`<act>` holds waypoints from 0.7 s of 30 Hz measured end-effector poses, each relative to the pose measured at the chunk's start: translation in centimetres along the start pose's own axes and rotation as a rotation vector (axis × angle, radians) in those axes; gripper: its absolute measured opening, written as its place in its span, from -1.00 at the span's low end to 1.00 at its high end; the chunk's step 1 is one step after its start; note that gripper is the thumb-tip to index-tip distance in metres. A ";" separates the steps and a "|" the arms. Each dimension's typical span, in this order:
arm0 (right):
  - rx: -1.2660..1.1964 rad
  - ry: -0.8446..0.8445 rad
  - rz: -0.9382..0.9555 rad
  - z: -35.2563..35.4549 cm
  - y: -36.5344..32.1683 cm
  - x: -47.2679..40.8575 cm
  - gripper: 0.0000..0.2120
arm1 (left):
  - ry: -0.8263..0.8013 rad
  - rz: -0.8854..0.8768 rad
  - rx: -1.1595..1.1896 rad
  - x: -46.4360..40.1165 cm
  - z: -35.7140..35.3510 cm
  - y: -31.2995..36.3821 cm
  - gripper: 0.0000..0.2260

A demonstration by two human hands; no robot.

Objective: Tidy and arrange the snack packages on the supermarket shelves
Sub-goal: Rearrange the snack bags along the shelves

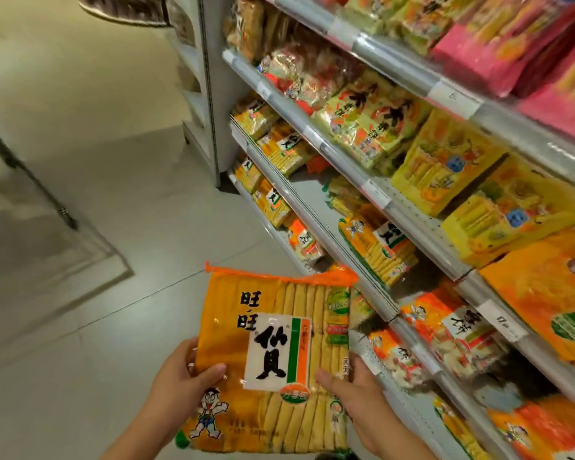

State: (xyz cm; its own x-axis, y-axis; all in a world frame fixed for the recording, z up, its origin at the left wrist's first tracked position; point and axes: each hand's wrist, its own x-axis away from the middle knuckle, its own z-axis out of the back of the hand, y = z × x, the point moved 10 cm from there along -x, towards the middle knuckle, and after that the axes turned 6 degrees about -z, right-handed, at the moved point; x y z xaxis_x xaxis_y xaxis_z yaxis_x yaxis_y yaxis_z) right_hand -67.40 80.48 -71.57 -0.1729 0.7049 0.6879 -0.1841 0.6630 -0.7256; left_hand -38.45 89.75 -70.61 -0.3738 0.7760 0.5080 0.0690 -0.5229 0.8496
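Both hands, left hand (176, 383) and right hand (359, 403), grip an orange cracker bag (273, 360), their fingers hidden behind it.

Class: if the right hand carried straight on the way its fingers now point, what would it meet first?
The right hand already grips the orange snack package, fingers pointing up-left across its front, so probably that package; depth is unclear.

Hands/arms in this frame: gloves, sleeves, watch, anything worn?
Nothing worn that shows. The left hand and right hand are bare, no gloves, rings or watch visible. Both forearms are bare to the frame's bottom edge; no sleeve in view.
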 end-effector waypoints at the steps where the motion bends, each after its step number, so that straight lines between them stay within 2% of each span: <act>1: 0.017 -0.019 -0.002 -0.9 -0.6 -0.7 -0.46 | -0.012 0.001 -0.010 -1.1 0.6 0.6 -0.59; 3: 0.066 -0.023 -0.019 -1.8 -2.2 -2.3 -0.30 | -0.038 0.005 -0.017 -3.9 1.3 1.7 -0.58; 4: 0.095 -0.023 -0.026 -2.2 -3.0 -3.3 -0.29 | -0.044 0.006 -0.024 -5.4 1.6 2.2 -0.58; 9: 0.160 0.007 -0.055 -2.8 -6.7 -10.5 -0.49 | -0.069 0.018 -0.128 -14.3 1.7 4.9 -0.51; 13: 0.143 0.014 -0.058 -4.0 -11.0 -18.4 -0.60 | -0.010 -0.037 -0.219 -22.2 2.6 9.6 -0.29; 15: 0.159 -0.003 -0.093 -5.2 -13.1 -21.7 -0.54 | -0.020 -0.079 -0.279 -25.5 2.7 12.3 -0.18; 17: 0.189 -0.001 -0.115 -6.0 -15.0 -24.6 -0.38 | -0.081 -0.110 -0.361 -28.4 2.4 14.3 -0.15; 18: 0.193 0.007 -0.130 -6.2 -15.8 -25.9 -0.36 | -0.110 -0.129 -0.410 -29.9 2.3 15.1 -0.15; 21: 0.203 0.048 -0.165 -7.2 -17.2 -29.2 -0.57 | -0.187 -0.189 -0.527 -34.2 1.9 17.0 -0.27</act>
State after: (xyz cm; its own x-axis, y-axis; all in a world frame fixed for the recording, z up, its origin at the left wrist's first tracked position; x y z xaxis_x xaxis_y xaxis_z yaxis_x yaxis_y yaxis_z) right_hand -52.26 50.35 -79.30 -0.0792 0.6055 0.7919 -0.3972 0.7095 -0.5822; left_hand -22.71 55.00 -73.25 -0.1621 0.8966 0.4121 -0.4697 -0.4374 0.7669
